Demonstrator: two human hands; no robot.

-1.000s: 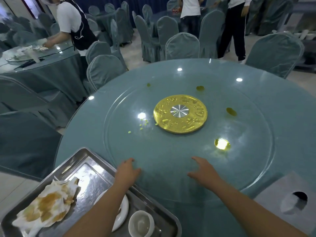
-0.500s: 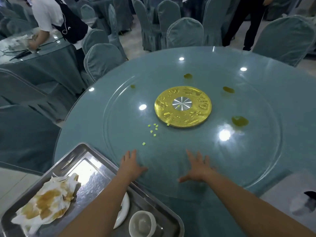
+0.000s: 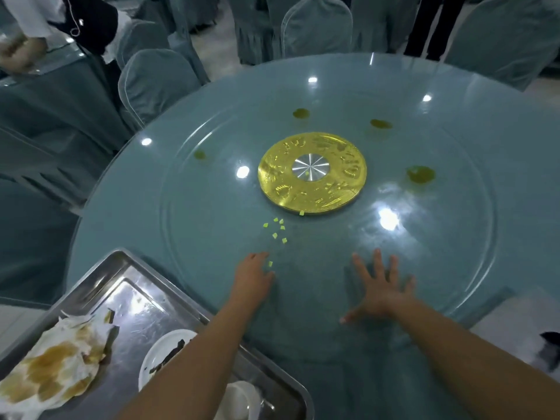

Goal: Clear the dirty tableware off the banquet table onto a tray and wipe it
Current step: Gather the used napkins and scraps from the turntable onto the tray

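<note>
Round banquet table (image 3: 521, 183) under a teal cloth, topped by a glass turntable (image 3: 206, 207) with a gold hub (image 3: 281, 180) at its centre. At 6 o'clock on the glass, the left hand (image 3: 253, 277) rests palm down, fingers relaxed and holding nothing. Just beside it the right hand (image 3: 380, 291) lies flat with fingers spread wide, also holding nothing. Small green food bits (image 3: 278, 228) lie scattered between the left hand and the hub. Olive sauce spots (image 3: 419, 174) sit around the hub at 10, 12, 1 and 3 o'clock. At 7 o'clock a steel tray (image 3: 100, 274) overlaps the table edge, carrying a stained napkin (image 3: 57, 371), a dirty white plate (image 3: 157, 353) and a white cup (image 3: 239, 398). Covered chairs (image 3: 157, 77) stand beyond.
</note>
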